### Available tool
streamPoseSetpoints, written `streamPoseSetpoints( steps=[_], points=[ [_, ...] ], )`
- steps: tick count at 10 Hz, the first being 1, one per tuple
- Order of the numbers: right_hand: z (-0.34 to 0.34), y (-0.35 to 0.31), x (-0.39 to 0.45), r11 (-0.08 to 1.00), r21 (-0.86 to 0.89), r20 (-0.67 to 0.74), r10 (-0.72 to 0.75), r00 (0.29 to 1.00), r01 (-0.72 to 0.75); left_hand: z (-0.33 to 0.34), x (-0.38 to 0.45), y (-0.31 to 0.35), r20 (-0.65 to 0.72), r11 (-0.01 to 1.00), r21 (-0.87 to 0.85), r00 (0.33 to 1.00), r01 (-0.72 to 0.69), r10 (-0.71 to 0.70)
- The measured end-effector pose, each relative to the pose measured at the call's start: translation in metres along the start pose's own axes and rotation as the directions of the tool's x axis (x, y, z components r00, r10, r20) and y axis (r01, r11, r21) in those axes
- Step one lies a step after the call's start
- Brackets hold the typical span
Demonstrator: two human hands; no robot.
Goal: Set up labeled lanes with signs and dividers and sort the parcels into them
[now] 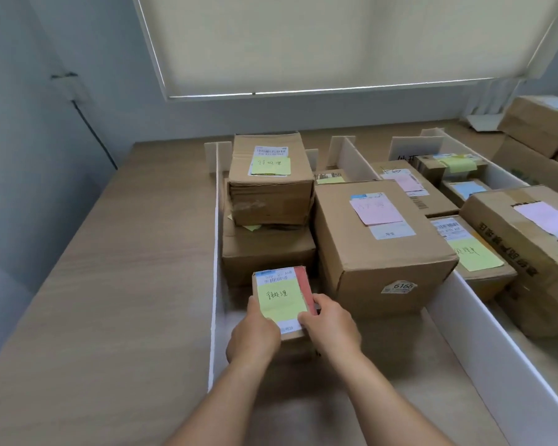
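A small parcel point(279, 297) is gripped by the left hand point(255, 336) and right hand point(331, 323). It is held in the leftmost lane, beside the white divider point(214, 284).

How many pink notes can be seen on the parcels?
3: one on the big middle box, one on the flat box behind it, one on the large box at right. Others may be hidden.
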State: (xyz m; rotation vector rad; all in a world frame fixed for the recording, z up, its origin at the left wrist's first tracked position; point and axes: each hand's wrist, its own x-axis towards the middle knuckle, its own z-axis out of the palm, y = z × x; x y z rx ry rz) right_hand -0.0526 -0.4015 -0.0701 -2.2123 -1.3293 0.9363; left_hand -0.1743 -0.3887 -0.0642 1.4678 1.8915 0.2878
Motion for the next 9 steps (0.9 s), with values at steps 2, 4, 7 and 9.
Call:
streamPoseSetpoints(
  steps=[2, 4, 7, 9],
  points=[
    [-0.001, -0.001, 0.006, 1.000, 0.003, 0.017, -0.025, 1.000, 0.025, 0.002, 0.006, 0.000, -0.017, 0.998, -0.051, 1.000, 0.022, -0.023],
    [-0.008, -0.002, 0.003, 0.997, 0.012, 0.017, -0.070, 0.997, 0.070, 0.003, -0.004, 0.003, -0.060, 0.990, -0.144, 0.998, -0.003, -0.006],
    [-0.031, 0.002, -0.035, 0.957, -0.106, -0.028, -0.276, 0.961, 0.271, -0.001, -0.055, 0.018, -0.177, 0.971, -0.220, 0.983, -0.091, 0.052],
    [-0.067, 0.008, -0.060, 0.845, -0.229, -0.048, -0.506, 0.861, 0.484, 0.008, -0.096, 0.027, -0.343, 0.969, -0.184, 0.935, -0.166, 0.095]
  ],
)
